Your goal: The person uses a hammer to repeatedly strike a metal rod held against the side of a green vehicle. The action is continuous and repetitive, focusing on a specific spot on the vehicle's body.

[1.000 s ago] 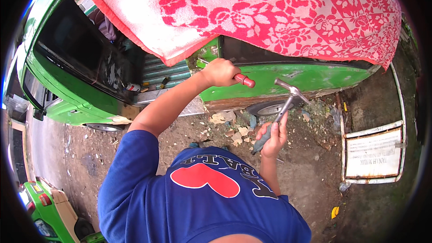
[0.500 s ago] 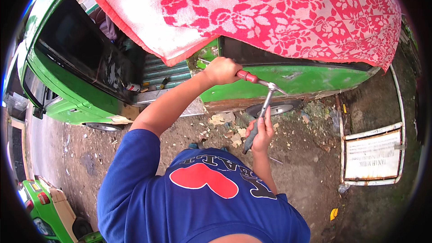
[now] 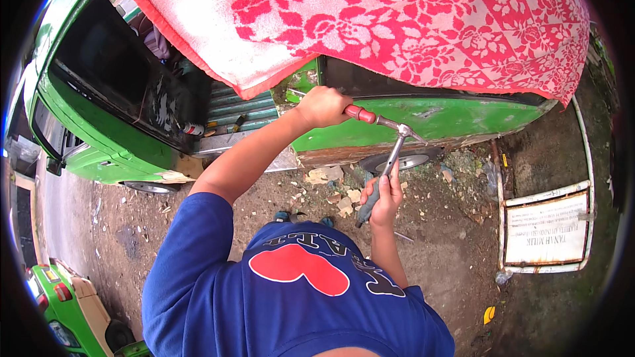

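Observation:
My left hand is closed round a red-handled tool. A thin metal shank shows left of the fist and points at the green body panel. Whether it is a chisel or a screwdriver I cannot tell. In my right hand is a claw hammer with a shiny shaft and a dark grey grip. Its head lies in line with the butt of the red handle and appears to touch it. The shank's tip is close to the panel's edge, beside the door opening; actual contact is unclear.
A red and white floral cloth drapes over the green vehicle. Tools and a spray can lie by its ribbed floor. Broken flakes litter the ground. A white framed sign stands right; another green vehicle is lower left.
Both hands keep their grips. My left hand and the red-handled tool have shifted very slightly left, and the hammer sits slightly lower in the picture.

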Available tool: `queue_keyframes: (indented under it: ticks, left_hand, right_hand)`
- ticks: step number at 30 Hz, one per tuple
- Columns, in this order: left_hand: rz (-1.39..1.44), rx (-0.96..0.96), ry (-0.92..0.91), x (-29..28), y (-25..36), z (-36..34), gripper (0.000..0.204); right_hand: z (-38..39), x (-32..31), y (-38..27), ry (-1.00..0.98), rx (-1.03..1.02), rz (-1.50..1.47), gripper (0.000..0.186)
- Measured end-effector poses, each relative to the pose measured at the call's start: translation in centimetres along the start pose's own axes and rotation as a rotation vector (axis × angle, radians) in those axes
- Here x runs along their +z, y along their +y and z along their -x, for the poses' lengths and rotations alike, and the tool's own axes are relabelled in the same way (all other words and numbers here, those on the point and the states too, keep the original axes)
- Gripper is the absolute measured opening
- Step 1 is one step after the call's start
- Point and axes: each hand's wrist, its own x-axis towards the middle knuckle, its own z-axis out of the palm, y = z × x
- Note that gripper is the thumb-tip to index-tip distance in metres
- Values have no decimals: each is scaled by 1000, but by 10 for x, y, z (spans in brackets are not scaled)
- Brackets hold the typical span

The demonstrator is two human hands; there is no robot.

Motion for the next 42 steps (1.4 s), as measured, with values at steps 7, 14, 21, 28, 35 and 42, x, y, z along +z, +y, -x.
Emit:
queue_keyframes:
  ticks: [7,14,21,28,35,42]
  left_hand:
    - [-9,24,5,-3,-3,3,24]
    - [1,1,13,4,-1,2,23]
    - [15,2,97,11,-10,7,21]
    - [27,28,172,12,-18,24,21]
    - [38,171,186,6,-2,26,16]
    - [22,174,164,4,-6,25,16]
  right_hand:
    - [1,3,7,-51,23,16,58]
    - [5,10,3,-44,8,79,57]
    - [2,10,1,11,-45,19,56]
    - [5,-5,-7,55,-64,16,57]
    - [3,-14,-18,74,-32,51,58]
    - [13,-16,-13,80,18,68,57]
